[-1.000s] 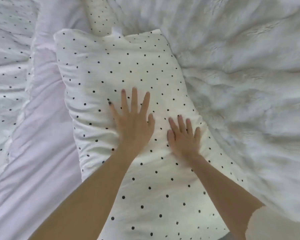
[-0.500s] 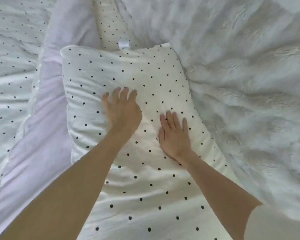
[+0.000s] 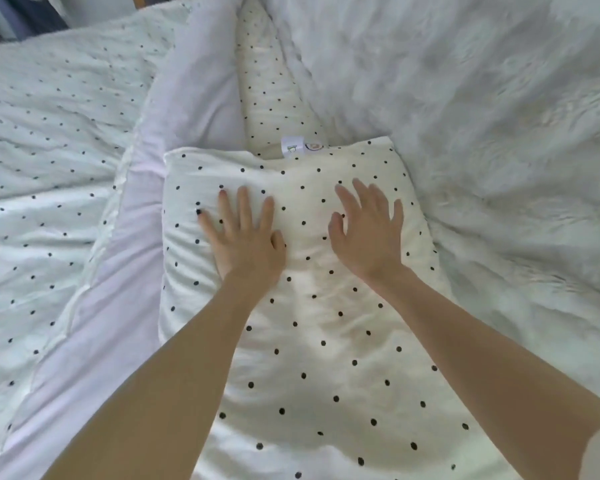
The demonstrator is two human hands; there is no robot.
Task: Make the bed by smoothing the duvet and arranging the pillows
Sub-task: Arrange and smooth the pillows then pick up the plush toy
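Note:
A cream pillow with black dots (image 3: 312, 341) lies lengthwise in the middle of the bed. My left hand (image 3: 246, 237) rests flat on its upper left part, fingers spread. My right hand (image 3: 369, 230) lies on its upper right part, fingers apart, slightly blurred. Neither hand holds anything. A white fluffy duvet (image 3: 482, 133) covers the bed to the right, touching the pillow's right edge. A dotted white duvet (image 3: 49, 168) lies to the left.
A pale lilac sheet (image 3: 125, 306) runs between the pillow and the dotted duvet. A second dotted pillow (image 3: 274, 98) with a small white label (image 3: 291, 146) lies beyond the first one. Dark objects show at the top left corner.
Both hands have slid up the pillow toward its far end. My right hand has moved out to the right and spread its fingers. The view has shifted back, showing more of the bed.

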